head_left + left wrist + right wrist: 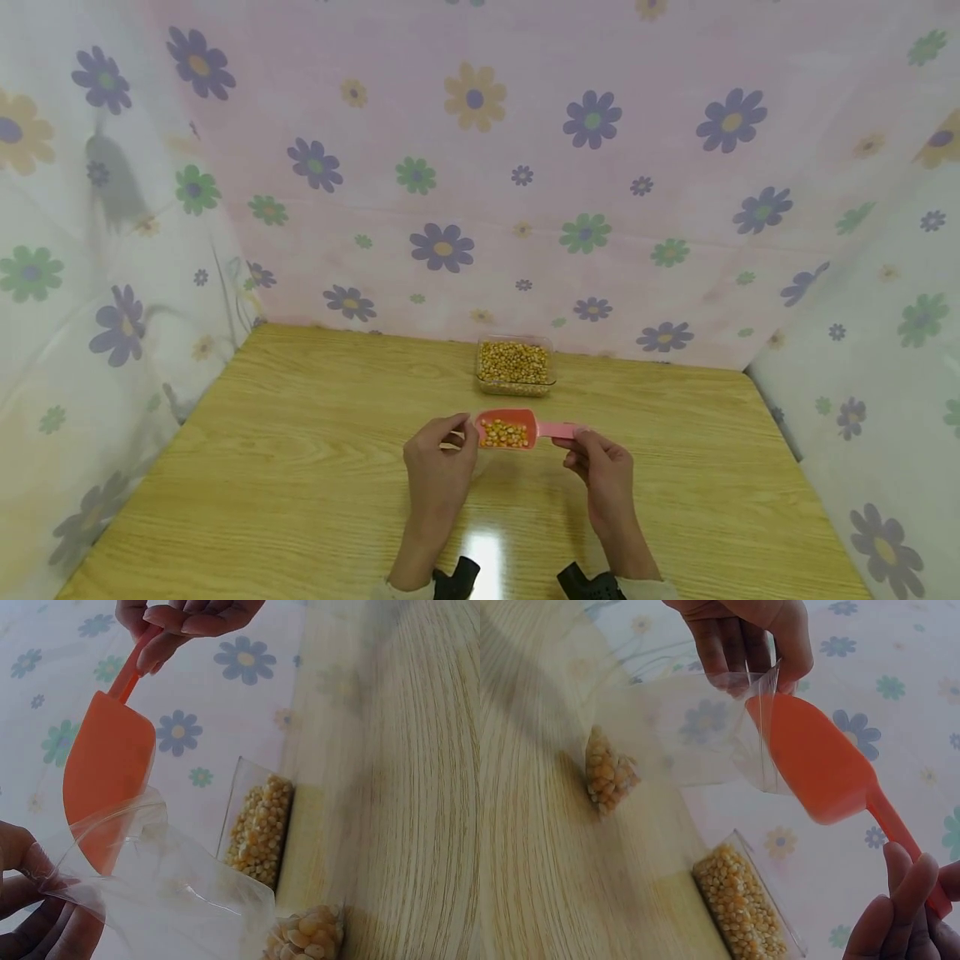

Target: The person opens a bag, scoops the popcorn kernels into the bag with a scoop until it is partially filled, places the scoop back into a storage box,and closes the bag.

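Note:
A red-orange plastic scoop (512, 413) is held level above the table, yellow corn kernels (504, 433) lying in its bowl. My right hand (606, 475) grips the end of its handle. With thumb and fingers my left hand (441, 467) pinches the rim of a clear plastic bag (187, 881), beside the scoop's front edge. In both wrist views the scoop's tip reaches inside the bag's mouth. Some kernels (609, 771) sit in the bottom of the hanging bag, close above the table. The bag is barely visible in the head view.
Behind the hands, a clear rectangular container (516, 388) full of corn kernels stands near the table's back edge. A flowered cloth (525, 208) hangs behind the wooden table (315, 433) and along both sides.

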`<move>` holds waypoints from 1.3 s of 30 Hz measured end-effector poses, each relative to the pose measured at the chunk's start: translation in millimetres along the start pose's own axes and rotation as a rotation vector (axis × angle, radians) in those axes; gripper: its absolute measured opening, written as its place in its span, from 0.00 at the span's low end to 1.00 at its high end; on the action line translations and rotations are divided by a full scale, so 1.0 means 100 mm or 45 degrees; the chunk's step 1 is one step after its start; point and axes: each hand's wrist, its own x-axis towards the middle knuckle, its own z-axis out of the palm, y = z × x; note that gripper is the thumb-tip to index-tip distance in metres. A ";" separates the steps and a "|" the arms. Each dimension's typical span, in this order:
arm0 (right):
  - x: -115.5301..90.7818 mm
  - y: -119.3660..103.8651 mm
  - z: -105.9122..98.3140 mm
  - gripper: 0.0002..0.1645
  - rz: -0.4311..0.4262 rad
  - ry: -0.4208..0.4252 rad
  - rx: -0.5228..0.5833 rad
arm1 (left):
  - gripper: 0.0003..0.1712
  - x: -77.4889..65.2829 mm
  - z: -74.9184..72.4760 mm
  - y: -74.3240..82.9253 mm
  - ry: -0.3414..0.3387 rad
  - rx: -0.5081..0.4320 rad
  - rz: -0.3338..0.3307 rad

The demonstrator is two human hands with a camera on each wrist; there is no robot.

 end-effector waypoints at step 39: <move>-0.24 -0.17 0.22 0.14 -0.364 0.109 -0.332 | 0.07 0.00 -0.01 -0.03 0.005 0.028 -0.004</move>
